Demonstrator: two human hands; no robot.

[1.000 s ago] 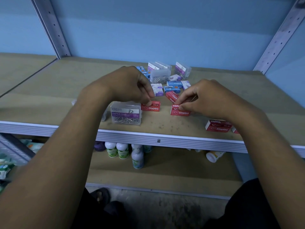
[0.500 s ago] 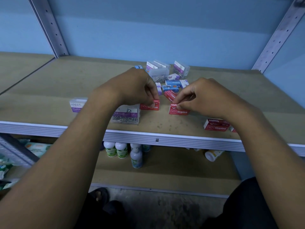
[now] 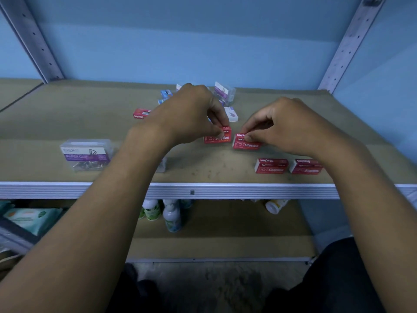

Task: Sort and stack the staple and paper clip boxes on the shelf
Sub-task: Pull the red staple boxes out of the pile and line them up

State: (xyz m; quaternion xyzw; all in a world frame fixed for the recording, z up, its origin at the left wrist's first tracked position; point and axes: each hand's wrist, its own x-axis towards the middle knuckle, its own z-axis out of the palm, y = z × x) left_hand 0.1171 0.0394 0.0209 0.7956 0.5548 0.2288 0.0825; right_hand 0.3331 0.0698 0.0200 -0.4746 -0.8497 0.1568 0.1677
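Head view: L hand (image 3: 189, 114) pinches red staple box (image 3: 217, 137) at shelf (image 3: 67, 123) ctr. R hand (image 3: 286, 125) pinches second staple box (image 3: 246, 143), just beside at 3 o'clock. Clear paper clip box (image 3: 86, 154) at 9 o'clock; two staple stacks (image 3: 270, 166) at 4 o'clock.

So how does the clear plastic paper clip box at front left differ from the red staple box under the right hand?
The clear plastic paper clip box is larger, see-through and untouched; the red staple box is smaller, opaque and pinched by the right hand. Both rest on the shelf.
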